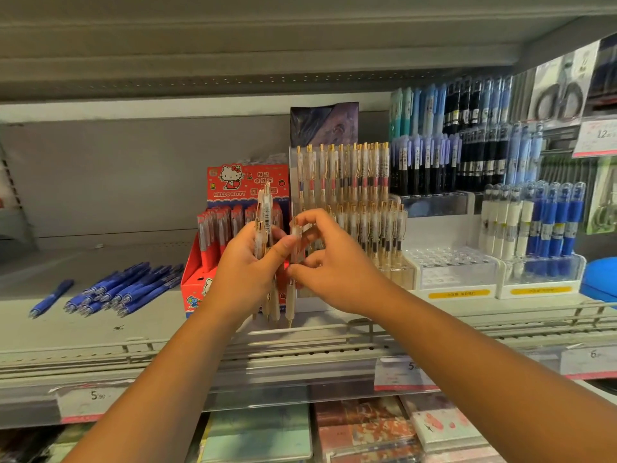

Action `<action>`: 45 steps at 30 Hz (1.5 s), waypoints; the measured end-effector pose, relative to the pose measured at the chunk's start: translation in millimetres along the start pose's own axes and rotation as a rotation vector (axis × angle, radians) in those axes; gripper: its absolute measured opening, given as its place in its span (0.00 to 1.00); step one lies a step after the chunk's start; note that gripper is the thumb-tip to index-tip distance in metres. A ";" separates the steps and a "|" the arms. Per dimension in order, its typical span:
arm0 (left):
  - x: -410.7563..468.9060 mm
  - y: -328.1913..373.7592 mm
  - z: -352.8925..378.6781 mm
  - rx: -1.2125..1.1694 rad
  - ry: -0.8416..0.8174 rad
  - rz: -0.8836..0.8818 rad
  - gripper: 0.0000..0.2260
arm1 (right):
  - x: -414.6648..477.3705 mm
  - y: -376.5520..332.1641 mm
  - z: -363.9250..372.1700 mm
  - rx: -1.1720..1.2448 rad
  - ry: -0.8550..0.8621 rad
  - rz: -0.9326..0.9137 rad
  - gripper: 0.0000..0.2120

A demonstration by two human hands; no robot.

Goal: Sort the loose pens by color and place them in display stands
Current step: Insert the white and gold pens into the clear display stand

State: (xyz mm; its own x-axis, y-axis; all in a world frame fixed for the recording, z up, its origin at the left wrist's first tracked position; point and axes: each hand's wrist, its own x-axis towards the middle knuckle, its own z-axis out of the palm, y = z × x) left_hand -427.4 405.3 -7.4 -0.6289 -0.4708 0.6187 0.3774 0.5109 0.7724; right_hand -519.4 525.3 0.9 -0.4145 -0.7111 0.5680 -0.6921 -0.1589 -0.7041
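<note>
Several loose blue plastic pens (123, 289) lie in a fanned heap on the grey metal shelf (100, 325) at the left. One stray blue pen (51, 297) sits well apart, toward the shelf's left end. Bare shelf spreads behind and in front of them, up to the low wire rail (367, 332) along the front edge.

Next comes a red cardboard Hello Kitty display box (247, 182) holding red pens. In front of it the left hand (248, 262) has its grip curled round an upright bundle of translucent cream pens with gold clips (265, 208), their tips hanging near the rail. Just beside it the right hand (330, 262) pinches a single cream pen (291, 295) between thumb and fingers, its grip closed on the barrel, close against the bundle.

Behind the right hand a clear acrylic stand (293, 182) is packed with matching cream pens in two tiers. To its right a white tiered stand (434, 225) shows a front block of unfilled holes. Near the right edge a second white stand (534, 289) holds blue and white pens (534, 222).
</note>
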 end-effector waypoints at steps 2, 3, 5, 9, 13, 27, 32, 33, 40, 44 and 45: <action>1.1 -2.2 -1.0 0.014 0.035 0.002 0.07 | 1.3 -0.1 -5.4 -0.012 0.039 0.005 0.28; 1.5 -3.2 -1.5 0.026 0.047 0.001 0.05 | 2.9 -0.2 -9.8 -0.006 0.072 0.005 0.29; 1.6 -4.3 -2.4 0.051 0.058 -0.006 0.05 | 7.6 -0.3 -21.6 0.018 0.164 0.005 0.30; 2.0 -4.7 -3.8 0.052 0.030 -0.030 0.04 | 15.6 4.6 -46.1 -0.001 0.359 -0.019 0.26; 2.5 -5.7 -4.2 0.066 0.021 -0.037 0.04 | 17.1 16.0 -57.2 -0.107 0.449 -0.029 0.25; 0.8 -4.4 -2.8 0.053 0.041 -0.049 0.08 | 11.6 34.6 -46.2 -0.302 0.283 0.048 0.23; 1.5 -4.5 -2.0 0.039 0.053 -0.059 0.03 | 8.0 36.7 -45.0 -0.442 0.267 0.063 0.17; 1.5 -4.4 -2.0 0.045 0.051 -0.064 0.03 | 8.2 35.9 -45.7 -0.456 0.275 0.063 0.16; -0.8 -0.7 -1.4 -0.027 0.046 -0.064 0.02 | 3.5 28.7 -43.4 -0.536 0.333 0.016 0.12; -1.7 2.0 -2.0 -0.076 0.047 -0.050 0.03 | 4.2 28.6 -42.1 -0.566 0.426 -0.006 0.13; -1.8 2.6 -2.3 -0.084 0.043 -0.047 0.03 | 3.8 28.4 -41.5 -0.563 0.450 -0.007 0.15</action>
State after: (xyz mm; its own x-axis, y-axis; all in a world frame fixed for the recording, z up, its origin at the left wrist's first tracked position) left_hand -423.7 405.8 -6.2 -0.6179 -0.5243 0.5859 0.4052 0.4263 0.8088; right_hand -565.2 546.5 0.7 -0.5286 -0.3413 0.7772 -0.8448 0.3012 -0.4423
